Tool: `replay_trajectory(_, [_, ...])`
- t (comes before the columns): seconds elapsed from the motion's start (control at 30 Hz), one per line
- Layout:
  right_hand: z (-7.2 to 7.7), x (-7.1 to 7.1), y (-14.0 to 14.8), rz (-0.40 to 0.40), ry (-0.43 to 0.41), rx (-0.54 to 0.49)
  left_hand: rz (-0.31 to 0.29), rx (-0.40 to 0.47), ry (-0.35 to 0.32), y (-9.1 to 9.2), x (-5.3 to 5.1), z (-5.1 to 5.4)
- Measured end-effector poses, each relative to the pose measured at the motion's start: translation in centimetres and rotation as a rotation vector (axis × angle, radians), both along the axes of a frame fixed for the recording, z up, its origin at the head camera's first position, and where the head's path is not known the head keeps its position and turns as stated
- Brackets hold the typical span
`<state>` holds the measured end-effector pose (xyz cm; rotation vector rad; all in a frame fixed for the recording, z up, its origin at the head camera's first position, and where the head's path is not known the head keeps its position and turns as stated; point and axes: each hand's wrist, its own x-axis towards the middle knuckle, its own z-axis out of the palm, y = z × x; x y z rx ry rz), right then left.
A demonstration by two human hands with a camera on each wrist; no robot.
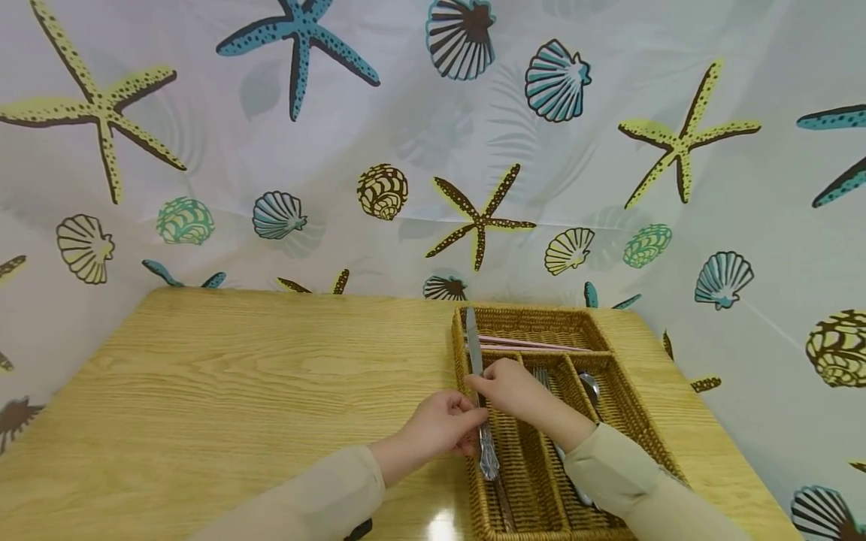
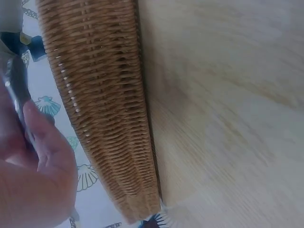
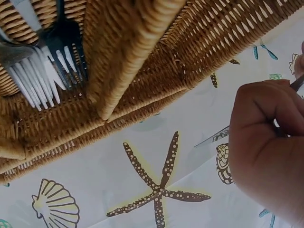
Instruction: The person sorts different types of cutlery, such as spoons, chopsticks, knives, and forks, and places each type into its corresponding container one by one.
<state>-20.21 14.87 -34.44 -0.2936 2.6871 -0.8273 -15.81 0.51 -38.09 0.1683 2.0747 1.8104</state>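
Note:
A table knife (image 1: 487, 454) with an ornate handle is held above the left side of a wicker cutlery tray (image 1: 465, 488), its blade pointing away. My left hand (image 1: 443, 424) pinches it near the handle's upper end. Farther along, the fingers of my right hand (image 1: 510, 387) grip the blade. Part of the handle (image 2: 18, 80) shows beside the thumb in the left wrist view, and the thin blade tip (image 3: 213, 137) sticks out past the right hand in the right wrist view.
Forks (image 3: 35, 76) lie in a middle compartment, and a spoon (image 1: 590, 385) in the one to its right. Pink chopsticks (image 1: 528, 345) cross the far compartment. The wooden table (image 1: 271, 398) extends left; a shell-patterned cloth (image 1: 379, 255) hangs behind.

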Motion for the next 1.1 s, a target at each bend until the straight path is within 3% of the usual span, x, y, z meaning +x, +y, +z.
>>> replay_trajectory(0.23, [-0.3, 0.6, 1.5, -0.009, -0.017, 0.049, 0.163, -0.027, -0.017, -2.5, -0.5, -0.1])
replay_trajectory(0.47, [-1.6, 1.0, 2.7, 0.023, -0.036, 0.055, 0.239, -0.029, -0.021, -4.0, -0.8, -0.8])
replay_trajectory(0.77, [-2.7, 1.8, 2.6, 0.031, -0.038, 0.135, 0.287, -0.022, -0.030, -4.5, -0.7, -1.1])
replay_trajectory(1.1, [-3.5, 2.0, 2.1, 0.067, -0.071, 0.185, 0.273, -0.017, -0.025, -4.4, -0.8, -1.1])
